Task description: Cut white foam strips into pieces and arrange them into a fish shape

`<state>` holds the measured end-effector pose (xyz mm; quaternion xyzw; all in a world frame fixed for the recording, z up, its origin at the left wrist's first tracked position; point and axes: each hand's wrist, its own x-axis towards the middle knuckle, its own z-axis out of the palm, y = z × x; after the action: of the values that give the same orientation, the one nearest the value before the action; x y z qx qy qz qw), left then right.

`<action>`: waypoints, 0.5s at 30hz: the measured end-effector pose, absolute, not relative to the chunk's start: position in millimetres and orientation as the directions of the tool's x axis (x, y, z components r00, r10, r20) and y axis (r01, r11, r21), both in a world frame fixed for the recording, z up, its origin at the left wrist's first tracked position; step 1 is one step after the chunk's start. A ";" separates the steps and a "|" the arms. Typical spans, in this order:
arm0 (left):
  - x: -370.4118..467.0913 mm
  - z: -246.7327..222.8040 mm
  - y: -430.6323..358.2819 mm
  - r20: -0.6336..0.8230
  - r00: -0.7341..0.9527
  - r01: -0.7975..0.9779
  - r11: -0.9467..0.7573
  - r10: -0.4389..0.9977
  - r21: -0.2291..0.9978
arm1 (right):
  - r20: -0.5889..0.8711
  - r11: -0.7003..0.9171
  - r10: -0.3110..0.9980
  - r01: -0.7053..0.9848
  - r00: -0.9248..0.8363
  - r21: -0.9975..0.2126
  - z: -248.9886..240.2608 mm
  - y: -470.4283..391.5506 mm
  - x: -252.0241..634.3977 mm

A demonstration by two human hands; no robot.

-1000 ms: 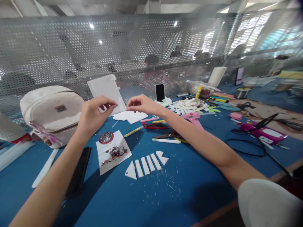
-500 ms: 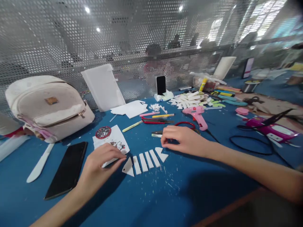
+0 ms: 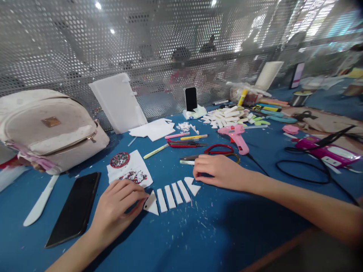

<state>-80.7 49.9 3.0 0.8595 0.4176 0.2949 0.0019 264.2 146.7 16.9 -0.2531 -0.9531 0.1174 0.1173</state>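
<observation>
A row of flat white cut pieces lies on the blue table: a pointed piece with a dark dot (image 3: 151, 204), several narrow strips (image 3: 170, 197) and a notched tail-like piece (image 3: 191, 186). My left hand (image 3: 120, 206) is at the row's left end, its thumb and fingertips pinched at the edge of the pointed piece. Beside the notched piece rests my right hand (image 3: 218, 172), fingers curled and tips close together at its notch; whether anything is between them is hidden. White paper (image 3: 138, 160) with glittery bits and a round red-rimmed dish (image 3: 120, 159) lies beyond my left hand.
Red-handled scissors (image 3: 219, 148), a red cutter (image 3: 184, 144) and pens lie behind the row. Further right are a pink glue gun (image 3: 236, 136) and a purple power strip (image 3: 323, 153) with black cables. A dark phone (image 3: 75, 207), white knife (image 3: 42, 200) and backpack (image 3: 53, 132) are left.
My left hand has moved slightly down and left to the edge of the pointed piece, fingers more curled. My right hand stays by the notched piece. The view has shifted a little.
</observation>
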 end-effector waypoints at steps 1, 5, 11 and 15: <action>-81.1 4.1 48.9 0.501 0.463 0.707 -0.646 0.731 0.288 | 0.170 0.846 0.507 0.450 -0.845 -0.284 16.8 146.5 264.7; -74.5 16.3 48.3 0.450 0.373 0.604 -0.580 0.811 0.546 | 0.227 0.837 0.523 0.445 -0.821 -0.318 19.1 147.7 261.3; -45.1 54.9 77.4 0.324 0.288 0.253 -0.398 0.901 0.882 | 0.318 0.830 0.538 0.427 -0.780 -0.359 41.0 175.6 225.5; -34.5 70.8 110.8 0.303 0.213 0.175 -0.341 0.929 0.924 | 0.382 0.845 0.521 0.398 -0.763 -0.358 63.4 198.0 195.2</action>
<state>-34.5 110.8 70.8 0.6690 0.4125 0.4724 0.3990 195.2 198.0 63.4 -0.2470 -0.9301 0.1286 0.2397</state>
